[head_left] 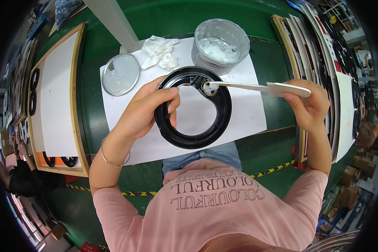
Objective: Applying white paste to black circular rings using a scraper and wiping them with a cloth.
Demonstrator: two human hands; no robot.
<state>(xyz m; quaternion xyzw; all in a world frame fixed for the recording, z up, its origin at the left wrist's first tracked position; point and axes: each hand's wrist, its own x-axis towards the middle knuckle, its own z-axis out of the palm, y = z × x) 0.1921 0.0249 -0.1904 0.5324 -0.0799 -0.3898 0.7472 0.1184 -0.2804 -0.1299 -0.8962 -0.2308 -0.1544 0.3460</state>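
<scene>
My left hand [155,103] is closed on the left side of a black ring-shaped plastic housing [223,111], thumb on top and fingers through its opening. My right hand [308,107] pinches the broad end of a flat white spatula [277,88]. The spatula's narrow tip reaches a small round socket [210,87] at the ring's upper right, where a dab of whitish grease sits. Behind the ring stands a clear plastic tub [220,65] with white grease [220,49] inside. A round clear lid [121,74] smeared with grease lies to the left, beside a crumpled white tissue [158,51].
White paper [245,113] covers part of the green table [94,117]. A wooden-framed tray [80,138] with black rings stands at left. More stacked trays and sheets [306,54] rise close to my right arm. A pale post [113,23] stands behind the lid.
</scene>
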